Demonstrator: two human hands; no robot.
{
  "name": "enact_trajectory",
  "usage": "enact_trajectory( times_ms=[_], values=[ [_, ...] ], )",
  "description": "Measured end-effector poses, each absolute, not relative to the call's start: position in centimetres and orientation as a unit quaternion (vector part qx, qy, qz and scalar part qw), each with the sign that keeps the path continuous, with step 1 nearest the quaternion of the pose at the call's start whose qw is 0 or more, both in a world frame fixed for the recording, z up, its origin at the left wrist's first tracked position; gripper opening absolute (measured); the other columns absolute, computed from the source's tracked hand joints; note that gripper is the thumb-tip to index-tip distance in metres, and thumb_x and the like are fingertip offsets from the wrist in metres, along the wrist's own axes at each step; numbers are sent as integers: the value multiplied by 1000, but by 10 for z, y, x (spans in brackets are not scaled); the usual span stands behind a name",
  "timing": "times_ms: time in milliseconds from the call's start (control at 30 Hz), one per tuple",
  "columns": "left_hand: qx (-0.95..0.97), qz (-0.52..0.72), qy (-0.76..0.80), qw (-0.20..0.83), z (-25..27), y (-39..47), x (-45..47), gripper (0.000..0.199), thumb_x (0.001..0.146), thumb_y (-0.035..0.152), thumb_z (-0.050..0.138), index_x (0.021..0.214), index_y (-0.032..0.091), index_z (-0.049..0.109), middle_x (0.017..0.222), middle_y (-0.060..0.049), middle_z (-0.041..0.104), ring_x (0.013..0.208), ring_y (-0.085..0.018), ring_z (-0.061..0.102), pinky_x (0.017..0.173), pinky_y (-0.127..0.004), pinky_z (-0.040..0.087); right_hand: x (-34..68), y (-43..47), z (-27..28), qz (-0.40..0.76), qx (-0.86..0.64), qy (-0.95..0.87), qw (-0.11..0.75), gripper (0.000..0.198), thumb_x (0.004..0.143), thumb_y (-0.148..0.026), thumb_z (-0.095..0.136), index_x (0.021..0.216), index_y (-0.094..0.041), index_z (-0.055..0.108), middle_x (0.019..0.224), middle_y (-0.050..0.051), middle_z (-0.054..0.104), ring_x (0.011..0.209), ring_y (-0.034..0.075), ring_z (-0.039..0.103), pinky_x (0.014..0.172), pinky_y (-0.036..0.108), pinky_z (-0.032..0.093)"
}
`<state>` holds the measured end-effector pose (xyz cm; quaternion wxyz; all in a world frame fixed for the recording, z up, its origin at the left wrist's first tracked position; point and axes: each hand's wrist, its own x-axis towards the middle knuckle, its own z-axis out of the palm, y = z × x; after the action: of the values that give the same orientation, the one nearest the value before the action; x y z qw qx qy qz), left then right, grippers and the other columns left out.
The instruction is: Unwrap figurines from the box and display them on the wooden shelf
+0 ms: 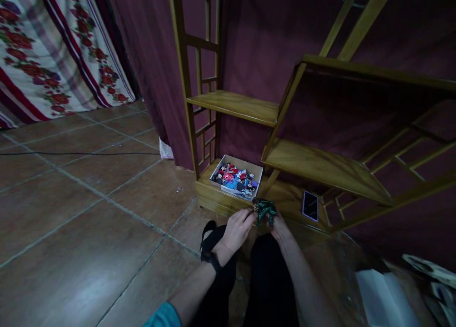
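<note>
Both hands are handling a small green striped figure [265,212], and the step in hand seems to be holding and turning or adjusting it at close quarters. The left hand [238,228] is closing its bent fingers on the figure's left end; the right hand [278,228] is gripping at the right and lower side, with its fingertips hiding behind the figure, so how tightly they are closing cannot be told. The next move, as a judgement, is calling for one hand to be steadying the figure while the other is shifting its hold, without pulling at the thin parts. The figure is lying between the two grips, touching both, with its middle showing uncovered. Just beyond the grip and to its left, a shallow box [249,164] of small colourful figures [230,176] is resting on a low wooden shelf [213,194]; to the right of the grip, well apart from it, a dark-screened device [310,206] is lying on the same shelf.
</note>
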<state>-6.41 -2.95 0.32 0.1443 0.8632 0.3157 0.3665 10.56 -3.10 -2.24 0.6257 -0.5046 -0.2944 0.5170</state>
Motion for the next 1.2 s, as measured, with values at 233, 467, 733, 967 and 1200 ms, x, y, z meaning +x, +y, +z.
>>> enact_trajectory(
  times_ms=[233,467,733,967,1200],
  values=[
    [747,457,391,283,-1,-29,-60,28,82,24,48,109,21,55,104,-7,62,96,-20,58,83,-34,47,101,-35,-17,522,-451,-307,655,29,56,-31,74,83,-25,64,80,0,64,72,16,60,72,33,50],
    [665,465,418,408,20,-37,-54,31,72,40,59,94,18,63,90,-7,68,84,-23,63,75,-33,49,93,-59,-2,448,-471,-325,687,33,56,-36,74,84,-21,65,83,1,65,79,19,60,68,31,51],
    [587,474,356,551,77,-48,-19,33,64,39,68,86,15,62,81,-5,68,74,-19,62,70,-28,48,123,-100,56,345,-489,-331,730,41,61,-40,71,97,-21,63,94,5,66,85,23,61,71,35,52],
    [583,496,253,591,172,-64,30,30,62,31,71,86,16,60,78,-4,66,73,-16,60,68,-26,47,162,-134,148,208,-507,-379,746,37,67,-37,67,99,-20,58,98,7,64,90,21,60,80,35,50],
    [611,497,144,599,303,-73,82,30,59,25,71,84,14,58,72,-3,63,64,-12,58,59,-22,45,211,-144,265,116,-450,-403,789,36,68,-38,67,97,-19,55,94,5,64,84,18,61,74,35,54]
  ],
)
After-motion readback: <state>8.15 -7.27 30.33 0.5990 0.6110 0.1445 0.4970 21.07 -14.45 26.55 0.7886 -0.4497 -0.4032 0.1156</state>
